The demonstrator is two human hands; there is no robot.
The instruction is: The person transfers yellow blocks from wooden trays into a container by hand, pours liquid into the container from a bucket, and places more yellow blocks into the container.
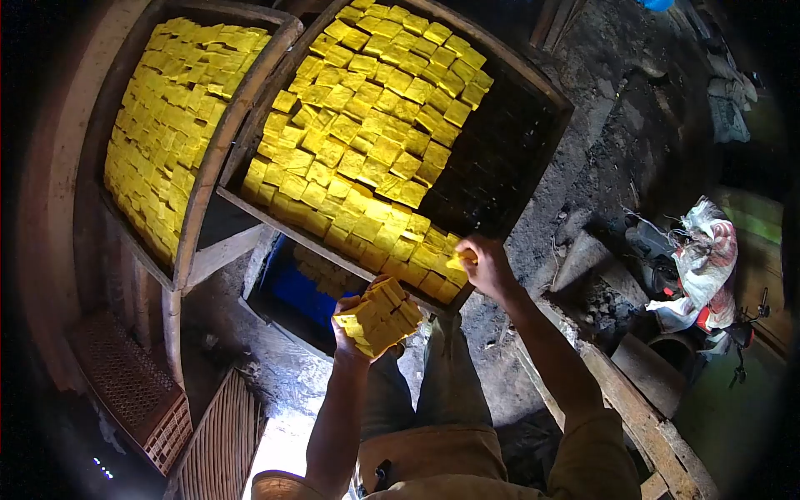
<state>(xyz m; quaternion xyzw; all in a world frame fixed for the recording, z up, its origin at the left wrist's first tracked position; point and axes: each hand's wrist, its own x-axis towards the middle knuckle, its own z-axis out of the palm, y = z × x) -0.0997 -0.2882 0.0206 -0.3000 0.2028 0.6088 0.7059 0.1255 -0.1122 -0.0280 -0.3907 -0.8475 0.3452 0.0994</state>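
My left hand (348,340) is closed around a stack of yellow tofu pieces (382,318), held up in front of the near edge of a wooden tray (518,67). At the tray's near right corner, the fingers of my right hand (490,265) pinch a single tofu piece (458,260). Rows of square yellow tofu (367,142) lie close together over the tray's left and middle part and along its near side. Its dark slatted bottom (492,167) shows on the right. My left fingers are partly hidden behind the stack.
A second wooden tray (204,196) full of yellow tofu stands at the left. Below lies a blue-lined container (292,287). A brown plastic crate (125,379) sits lower left. At right are a white sack (704,258) and a wooden beam (633,400) near my right arm.
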